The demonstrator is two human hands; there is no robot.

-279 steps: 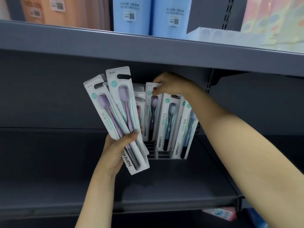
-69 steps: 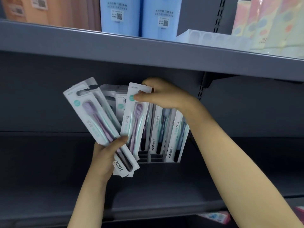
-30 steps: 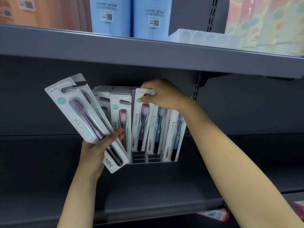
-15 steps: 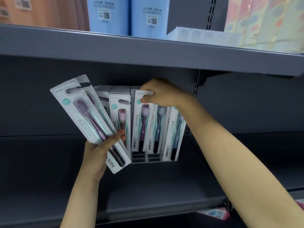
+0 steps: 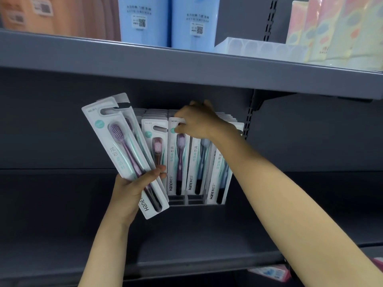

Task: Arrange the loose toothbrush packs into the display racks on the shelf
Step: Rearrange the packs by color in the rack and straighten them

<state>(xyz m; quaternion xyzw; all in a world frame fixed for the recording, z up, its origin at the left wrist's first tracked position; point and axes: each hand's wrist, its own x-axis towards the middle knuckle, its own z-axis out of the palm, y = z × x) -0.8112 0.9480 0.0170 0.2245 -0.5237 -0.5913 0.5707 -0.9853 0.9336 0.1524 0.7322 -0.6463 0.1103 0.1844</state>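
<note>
A clear slotted display rack [image 5: 186, 200] stands on the dark grey shelf [image 5: 196, 249] and holds several white toothbrush packs upright. My right hand [image 5: 199, 123] pinches the top of a purple-brush pack [image 5: 177, 160] that stands in the rack's front row, between a pink-brush pack [image 5: 155, 148] and blue-brush packs [image 5: 196, 162]. My left hand [image 5: 132, 189] grips the lower end of two loose packs [image 5: 120, 146], fanned and tilted up to the left, just left of the rack; the front one shows a purple brush.
The upper shelf [image 5: 186, 65] hangs low over the rack and carries blue boxes [image 5: 163, 19], a clear tray [image 5: 259, 48] and pastel packages [image 5: 335, 30]. A slotted shelf upright [image 5: 248, 119] runs just right of the rack. Pink goods [image 5: 271, 273] lie below.
My right hand has lowered the purple-brush pack into the rack's front row and still holds its top. My left hand's bundle has dropped to two packs since the earliest frame.
</note>
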